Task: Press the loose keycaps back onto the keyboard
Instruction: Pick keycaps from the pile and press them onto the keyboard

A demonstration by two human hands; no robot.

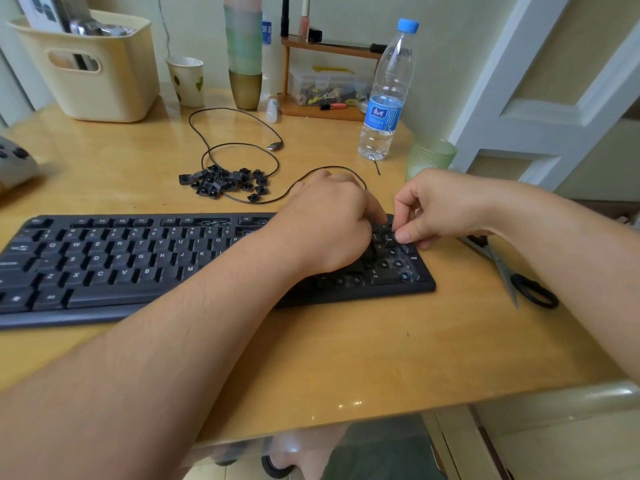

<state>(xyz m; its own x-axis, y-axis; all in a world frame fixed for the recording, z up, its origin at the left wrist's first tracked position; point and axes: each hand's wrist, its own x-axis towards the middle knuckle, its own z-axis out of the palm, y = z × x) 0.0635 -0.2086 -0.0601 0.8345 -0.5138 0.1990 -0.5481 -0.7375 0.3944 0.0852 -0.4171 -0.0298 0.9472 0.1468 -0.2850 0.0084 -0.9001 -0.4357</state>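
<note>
A black keyboard [138, 258] lies across the wooden desk. Its number pad [391, 268] at the right end shows several bare switch stems. My left hand [325, 223] rests over the pad's left part, its index finger stretched out and touching the pad's top row; the other fingers are hidden underneath. My right hand [446, 209] is at the pad's upper right corner, where thumb and curled fingers pinch a black keycap [408, 247] against the keyboard. A pile of loose black keycaps [225, 183] sits on the desk behind the keyboard.
Scissors [512, 275] lie right of the keyboard. A water bottle [388, 95] and a green glass [429, 157] stand behind my right hand. A black cable [242, 147] loops around the keycap pile. A cream basket [97, 74] and a paper cup [187, 81] stand at the back.
</note>
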